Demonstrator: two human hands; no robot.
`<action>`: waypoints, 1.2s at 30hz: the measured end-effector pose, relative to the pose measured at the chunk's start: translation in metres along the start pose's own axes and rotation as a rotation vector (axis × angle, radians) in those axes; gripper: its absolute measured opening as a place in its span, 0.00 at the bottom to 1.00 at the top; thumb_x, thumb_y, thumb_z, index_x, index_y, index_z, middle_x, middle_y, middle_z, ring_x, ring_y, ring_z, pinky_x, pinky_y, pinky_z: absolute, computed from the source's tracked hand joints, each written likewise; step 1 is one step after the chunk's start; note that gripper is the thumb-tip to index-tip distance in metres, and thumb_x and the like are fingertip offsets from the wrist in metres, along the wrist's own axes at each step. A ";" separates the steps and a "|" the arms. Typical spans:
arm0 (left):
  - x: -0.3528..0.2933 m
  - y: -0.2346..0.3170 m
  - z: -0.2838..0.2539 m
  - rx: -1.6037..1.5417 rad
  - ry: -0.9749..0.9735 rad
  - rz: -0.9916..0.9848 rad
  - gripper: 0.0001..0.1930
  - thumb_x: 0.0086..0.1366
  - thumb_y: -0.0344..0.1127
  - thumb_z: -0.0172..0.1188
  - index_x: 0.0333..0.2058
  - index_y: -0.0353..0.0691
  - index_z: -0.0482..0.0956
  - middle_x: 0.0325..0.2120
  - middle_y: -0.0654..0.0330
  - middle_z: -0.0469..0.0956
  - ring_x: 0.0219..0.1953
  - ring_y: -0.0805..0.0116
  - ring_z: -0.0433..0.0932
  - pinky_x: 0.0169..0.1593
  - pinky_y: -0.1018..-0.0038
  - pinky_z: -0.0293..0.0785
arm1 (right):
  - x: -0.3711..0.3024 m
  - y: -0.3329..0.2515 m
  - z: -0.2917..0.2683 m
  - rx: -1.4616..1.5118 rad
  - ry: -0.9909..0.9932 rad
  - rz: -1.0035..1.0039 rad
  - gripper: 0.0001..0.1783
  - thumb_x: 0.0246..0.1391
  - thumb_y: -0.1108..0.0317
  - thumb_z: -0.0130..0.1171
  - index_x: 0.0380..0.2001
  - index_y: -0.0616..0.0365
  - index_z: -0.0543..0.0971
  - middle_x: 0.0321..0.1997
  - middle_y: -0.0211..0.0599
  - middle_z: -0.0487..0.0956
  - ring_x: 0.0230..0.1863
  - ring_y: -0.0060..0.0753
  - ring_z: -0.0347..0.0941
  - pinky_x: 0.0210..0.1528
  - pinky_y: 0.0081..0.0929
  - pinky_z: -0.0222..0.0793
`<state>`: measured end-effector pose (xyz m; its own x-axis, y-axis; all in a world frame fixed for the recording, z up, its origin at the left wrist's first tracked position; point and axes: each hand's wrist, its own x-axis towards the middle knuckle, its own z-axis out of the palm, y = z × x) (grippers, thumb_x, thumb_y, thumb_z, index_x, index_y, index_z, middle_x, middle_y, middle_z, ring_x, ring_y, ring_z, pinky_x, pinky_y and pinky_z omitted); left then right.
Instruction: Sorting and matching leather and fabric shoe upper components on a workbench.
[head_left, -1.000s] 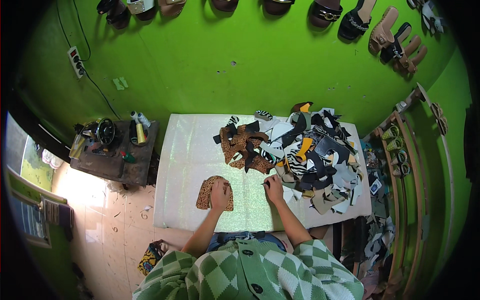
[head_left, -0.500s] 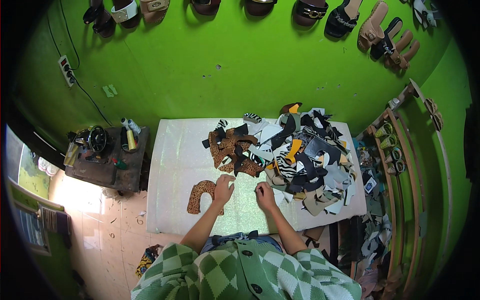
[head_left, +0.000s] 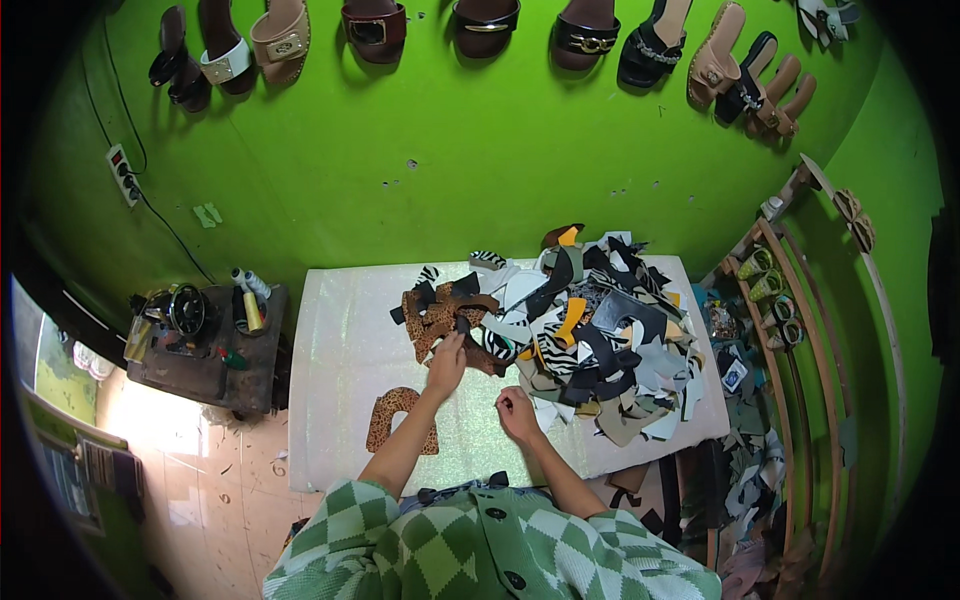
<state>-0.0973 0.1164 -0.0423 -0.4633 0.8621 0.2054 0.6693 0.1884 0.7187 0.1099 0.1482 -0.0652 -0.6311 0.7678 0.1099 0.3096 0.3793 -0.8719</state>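
My left hand (head_left: 447, 365) reaches over the near edge of a heap of leopard-print scraps (head_left: 430, 312). Its fingers stretch forward, and their tips meet a dark brown scrap (head_left: 463, 325); I see no firm grasp on it. Closer to me, my right hand (head_left: 517, 412) hovers low over the table with its fingers curled in; whatever they may hold is hidden. Left of my left forearm lies a leopard-print, horseshoe-shaped piece (head_left: 388, 415), flat and apart from the heap. Pale scraps (head_left: 550, 412) lie just right of my right hand.
A big mixed pile of offcuts (head_left: 610, 340) covers the right side of the white table (head_left: 330, 350). To the left stands a sewing machine (head_left: 187, 312) with thread spools (head_left: 252, 310). Sandals (head_left: 480, 30) line the green wall, and a wooden rack (head_left: 790, 350) stands right.
My left hand has moved away from the horseshoe-shaped piece, forward to the leopard-print scraps. My right hand stays near its place, fingers curled. The whole view has tilted up slightly.
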 end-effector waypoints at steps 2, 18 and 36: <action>0.001 0.028 -0.019 -0.212 0.099 0.018 0.18 0.63 0.32 0.48 0.50 0.32 0.70 0.53 0.46 0.67 0.53 0.51 0.68 0.57 0.68 0.62 | -0.004 0.007 -0.002 0.023 0.023 0.019 0.06 0.45 0.80 0.53 0.28 0.61 0.76 0.37 0.41 0.72 0.32 0.36 0.72 0.35 0.26 0.68; -0.054 0.037 -0.020 -1.035 -0.159 -0.390 0.11 0.64 0.38 0.55 0.37 0.36 0.75 0.30 0.67 0.76 0.35 0.80 0.72 0.41 0.81 0.67 | 0.039 -0.053 -0.016 0.423 -0.080 0.130 0.11 0.54 0.68 0.56 0.41 0.58 0.75 0.37 0.29 0.76 0.40 0.20 0.70 0.44 0.20 0.64; -0.082 0.018 -0.027 0.046 0.003 0.114 0.13 0.56 0.35 0.60 0.40 0.39 0.76 0.45 0.51 0.69 0.44 0.54 0.69 0.48 0.69 0.67 | 0.023 -0.046 -0.038 0.409 -0.202 0.149 0.07 0.51 0.75 0.58 0.35 0.65 0.78 0.28 0.27 0.77 0.28 0.12 0.69 0.32 0.13 0.65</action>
<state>-0.0632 0.0365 -0.0286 -0.3844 0.8776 0.2865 0.7438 0.1107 0.6592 0.1083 0.1679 -0.0042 -0.7393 0.6673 -0.0906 0.1281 0.0072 -0.9917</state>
